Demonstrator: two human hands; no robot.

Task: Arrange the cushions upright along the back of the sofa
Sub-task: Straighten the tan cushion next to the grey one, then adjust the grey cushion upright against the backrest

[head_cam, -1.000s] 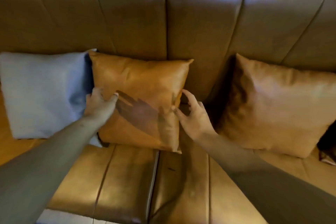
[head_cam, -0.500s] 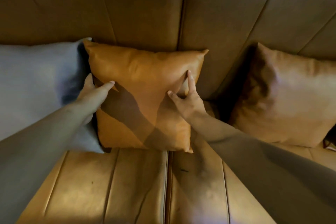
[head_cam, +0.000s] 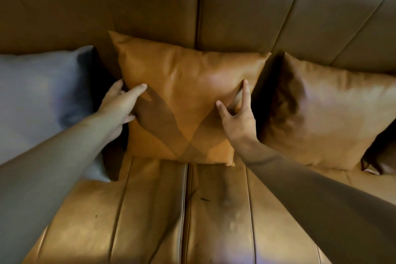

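The left hand (head_cam: 120,105) and right hand (head_cam: 236,113), both spread open, press the side edges of the tan middle cushion (head_cam: 184,100), which stands straight ahead against the sofa back (head_cam: 150,6), equally near both.

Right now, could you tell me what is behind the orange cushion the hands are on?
The orange cushion leans on the sofa backrest, whose panels and centre seam show above it. Whatever lies directly behind it is covered.
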